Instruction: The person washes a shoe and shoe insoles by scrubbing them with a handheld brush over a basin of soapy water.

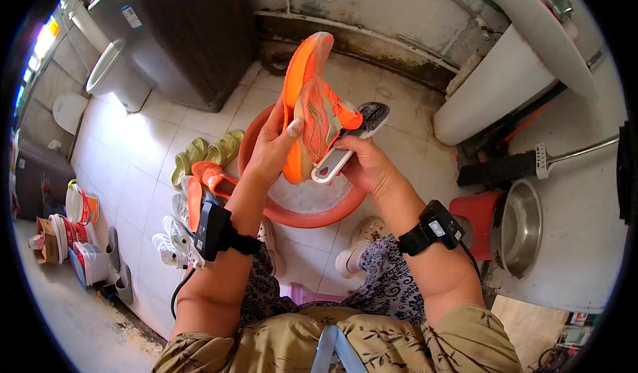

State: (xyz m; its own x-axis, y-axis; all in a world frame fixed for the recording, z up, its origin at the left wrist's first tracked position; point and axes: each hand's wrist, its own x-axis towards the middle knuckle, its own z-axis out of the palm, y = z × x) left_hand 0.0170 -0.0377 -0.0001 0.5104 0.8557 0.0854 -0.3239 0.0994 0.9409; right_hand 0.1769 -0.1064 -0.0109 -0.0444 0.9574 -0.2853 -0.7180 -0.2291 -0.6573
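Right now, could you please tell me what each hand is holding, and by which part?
The left hand holds the orange shoe around its sole, midway along; the right hand grips the brush by its handle.

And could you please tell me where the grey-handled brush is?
In the head view, the grey-handled brush is just right of centre, in the right hand, beside the raised orange shoe.

– What are we resting our things on?
– The floor (143, 186), laid with pale square tiles; our red basin (306, 221) sits on it.
– What else do we have down there?
– Beside the basin we see green clogs (191, 158), then an orange shoe (214, 174) and some silvery shoes (175, 235) nearer us. Farther left we find two grey slippers (113, 251) and a white bucket (74, 203).
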